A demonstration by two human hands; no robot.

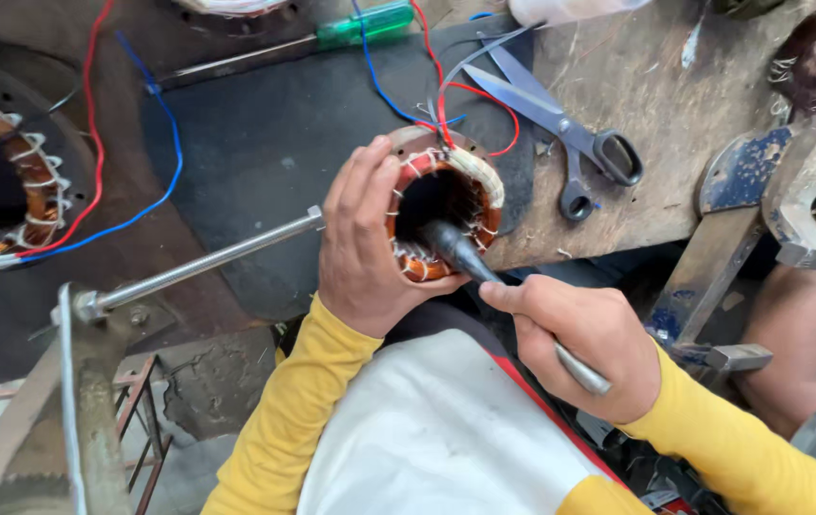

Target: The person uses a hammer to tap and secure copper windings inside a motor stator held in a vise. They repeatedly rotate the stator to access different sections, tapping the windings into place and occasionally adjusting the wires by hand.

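Note:
My left hand [360,238] wraps around a round motor stator [460,181] with copper windings tied with white lacing, holding it at the edge of the workbench. My right hand [584,339] grips a metal rod tool [465,256] whose dark end reaches inside the stator's bore. Red and blue wires [441,91] lead from the stator's top across the bench. Both arms wear yellow sleeves.
Scissors [560,129] lie on the wooden bench right of the stator. A green-handled screwdriver [331,36] rests at the back. Another wound stator [7,181] sits far left. A long steel bar [207,259] crosses lower left. Another person's arm [808,315] is at the right by a metal bracket.

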